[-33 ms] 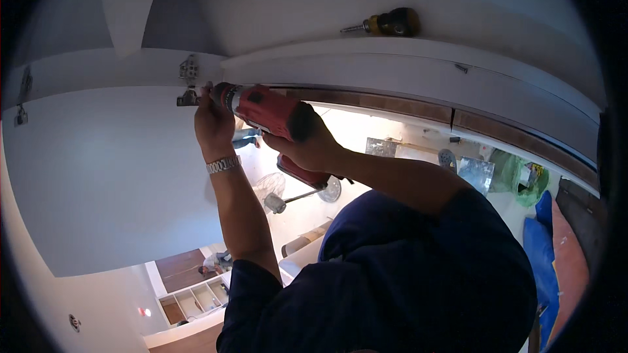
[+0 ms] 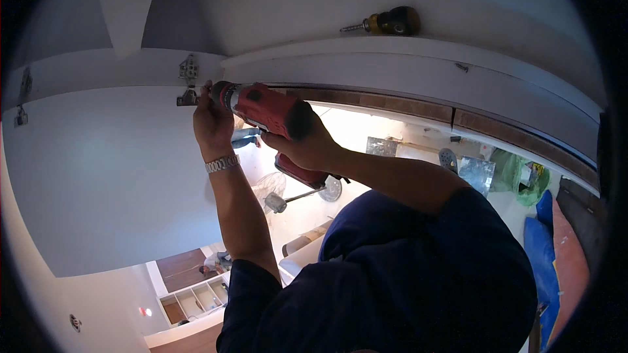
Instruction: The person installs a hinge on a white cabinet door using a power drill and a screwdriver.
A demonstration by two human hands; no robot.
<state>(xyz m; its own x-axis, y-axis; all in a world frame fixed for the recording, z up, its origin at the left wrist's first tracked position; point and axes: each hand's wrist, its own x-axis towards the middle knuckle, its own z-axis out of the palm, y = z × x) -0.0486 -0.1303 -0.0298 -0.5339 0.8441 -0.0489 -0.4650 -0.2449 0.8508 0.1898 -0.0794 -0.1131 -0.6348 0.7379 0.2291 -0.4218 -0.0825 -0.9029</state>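
Observation:
A red and black cordless drill point(image 2: 269, 108) points left, its chuck near a metal cabinet hinge point(image 2: 188, 98) on the edge of a white door panel point(image 2: 118, 176). My right hand point(image 2: 313, 147) wraps round the drill's grip, with the battery base showing below it. My left hand point(image 2: 212, 127), with a metal-band watch on its wrist, is raised beside the hinge. Its fingers are pinched together at the front of the chuck; what they hold there, if anything, is too small to make out. The drill's tip is hidden by these fingers.
A stubby screwdriver point(image 2: 392, 23) and a small screw point(image 2: 462, 67) lie on the white surfaces above. Another hinge point(image 2: 21, 116) sits at the panel's far left. Far below are a green plastic bag point(image 2: 531, 183), blue sheeting point(image 2: 540, 255) and a person point(image 2: 216, 263) near shelving point(image 2: 196, 301).

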